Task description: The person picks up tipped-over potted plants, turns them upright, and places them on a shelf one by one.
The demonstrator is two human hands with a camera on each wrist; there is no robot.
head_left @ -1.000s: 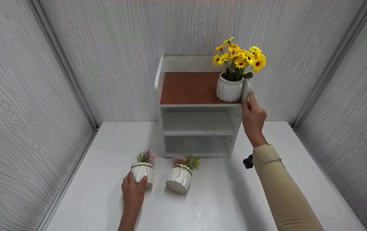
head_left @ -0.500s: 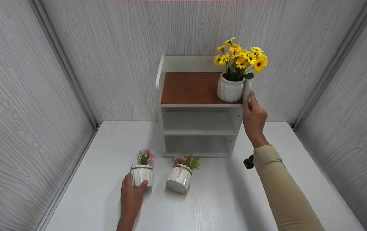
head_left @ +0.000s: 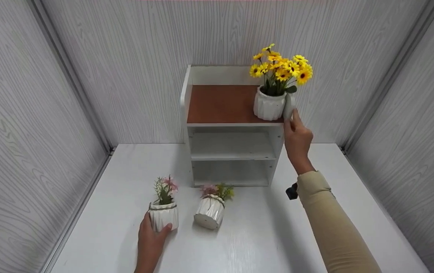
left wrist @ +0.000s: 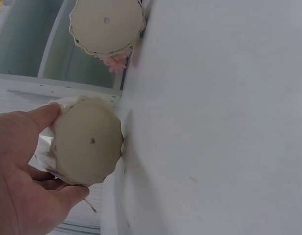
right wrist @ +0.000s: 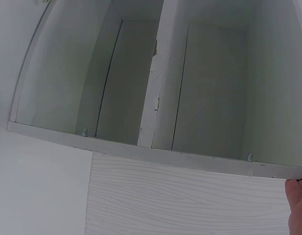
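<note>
At front left of white table (head_left: 255, 235): pink-flowered pot (head_left: 162, 216) is held by left hand (head_left: 151, 240), thumb and fingers round it; table contact can't be told | just beside: second pot (head_left: 209, 212) is tipped over | behind: side panel (head_left: 288, 107) of shelf (head_left: 234, 146) is pinched by right hand (head_left: 298, 140) | atop shelf: yellow-flowered pot (head_left: 269, 107) is stood upright.

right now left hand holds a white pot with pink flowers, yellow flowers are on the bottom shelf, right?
One slip: the yellow flowers sit on the brown top of the shelf unit, not at the bottom, as the head view shows. The left hand does hold a white pot with pink flowers.
</note>
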